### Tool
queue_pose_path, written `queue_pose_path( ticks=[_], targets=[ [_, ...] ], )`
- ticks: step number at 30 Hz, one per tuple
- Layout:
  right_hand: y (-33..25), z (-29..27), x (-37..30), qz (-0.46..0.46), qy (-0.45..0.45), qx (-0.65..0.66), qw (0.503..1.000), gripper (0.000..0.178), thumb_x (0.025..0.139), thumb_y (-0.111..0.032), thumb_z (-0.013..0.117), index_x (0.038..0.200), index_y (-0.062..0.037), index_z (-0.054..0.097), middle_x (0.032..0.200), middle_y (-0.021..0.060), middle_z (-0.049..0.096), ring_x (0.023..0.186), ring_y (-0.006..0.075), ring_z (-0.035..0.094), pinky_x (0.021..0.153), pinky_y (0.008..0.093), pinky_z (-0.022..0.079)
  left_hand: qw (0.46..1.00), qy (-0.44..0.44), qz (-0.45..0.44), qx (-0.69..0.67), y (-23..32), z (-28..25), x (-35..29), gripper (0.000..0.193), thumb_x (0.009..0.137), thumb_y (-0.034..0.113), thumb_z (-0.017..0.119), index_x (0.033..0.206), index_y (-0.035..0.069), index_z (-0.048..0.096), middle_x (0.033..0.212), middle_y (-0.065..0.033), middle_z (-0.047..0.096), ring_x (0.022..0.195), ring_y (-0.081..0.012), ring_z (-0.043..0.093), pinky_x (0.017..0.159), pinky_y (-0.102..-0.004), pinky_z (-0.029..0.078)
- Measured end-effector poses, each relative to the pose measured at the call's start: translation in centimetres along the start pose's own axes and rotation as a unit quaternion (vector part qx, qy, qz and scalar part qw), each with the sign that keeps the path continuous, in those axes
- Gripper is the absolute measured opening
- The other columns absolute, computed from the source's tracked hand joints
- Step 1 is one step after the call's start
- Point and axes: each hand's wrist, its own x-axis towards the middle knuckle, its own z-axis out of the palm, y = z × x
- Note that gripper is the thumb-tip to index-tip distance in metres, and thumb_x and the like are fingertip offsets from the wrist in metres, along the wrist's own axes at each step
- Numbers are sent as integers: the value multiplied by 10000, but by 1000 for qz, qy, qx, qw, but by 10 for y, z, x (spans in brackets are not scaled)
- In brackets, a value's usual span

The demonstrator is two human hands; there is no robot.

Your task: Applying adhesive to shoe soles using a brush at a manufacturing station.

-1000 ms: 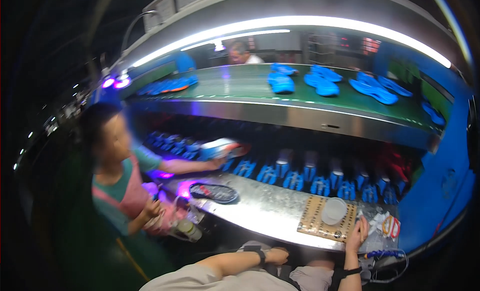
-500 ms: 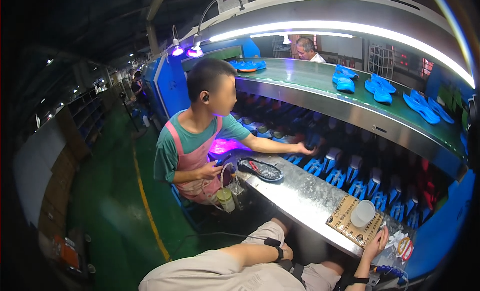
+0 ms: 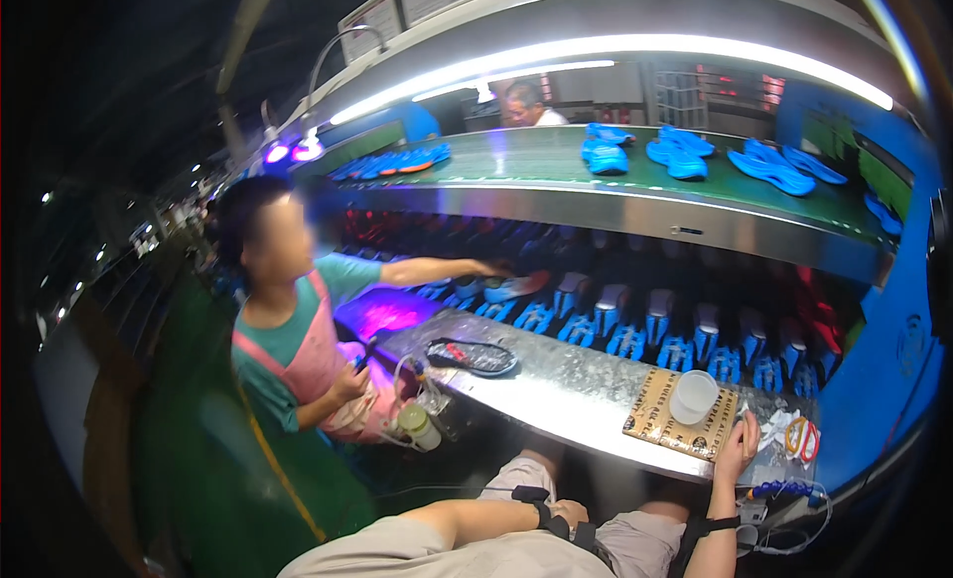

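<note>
My right hand [image 3: 737, 447] rests on the metal bench [image 3: 556, 404], against the right edge of a brown printed cardboard piece [image 3: 650, 419]. Its fingers lie loosely extended and slightly bent, with nothing clearly held. On the cardboard stands a whitish translucent plastic cup [image 3: 694, 397]. Crumpled white paper [image 3: 777, 429] and orange-and-red-handled scissors [image 3: 806, 441] lie just right of that hand. My left hand [image 3: 568, 515] lies low over my lap, near a black strap; its fingers are mostly hidden.
Left of me a co-worker in a pink apron [image 3: 308, 330] reaches toward blue shoe parts [image 3: 625, 342] lined along the machine. A dark tray [image 3: 472, 357] sits on the bench. Blue soles [image 3: 680, 153] ride the green conveyor [image 3: 516, 159] above. A blue jointed hose [image 3: 779, 489] is at lower right.
The view has turned right, so the scene sits farther left. The co-worker's reaching hand is now at a pale, red-tipped shoe part. My hands keep about the same places.
</note>
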Motion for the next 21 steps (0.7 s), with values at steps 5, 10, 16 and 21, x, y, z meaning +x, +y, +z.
queue_pose_path(
  ticks=[5,10,16,21],
  targets=[
    [4,6,0,-30,17,-64,997,245,919,-29,586,1149,26,650,1123,202,664,1054,354,629,923,419,495,973,-33,186,132,-14,-5,9,276,843,178,606,1003,21,767,1014,-216,735,970,-386,722,813,-495,586],
    [-9,2,-2,0,41,-31,999,245,884,-68,629,1119,-9,666,1011,180,651,972,357,622,865,433,500,976,-36,160,142,-16,-3,32,271,825,175,565,961,77,778,1028,-184,739,960,-382,723,813,-509,579],
    [-29,-5,4,21,39,-49,998,223,883,-67,634,1096,-24,686,982,178,662,918,375,652,812,428,529,974,-62,137,167,-24,13,63,248,851,149,575,975,60,770,1044,-207,732,981,-364,722,792,-516,581],
    [-29,-4,7,8,33,-64,997,234,881,-89,639,1106,-38,683,981,178,664,893,384,654,799,447,530,905,-96,364,200,-60,35,95,215,844,127,580,933,0,728,975,-228,725,951,-387,714,797,-510,568]
  ],
)
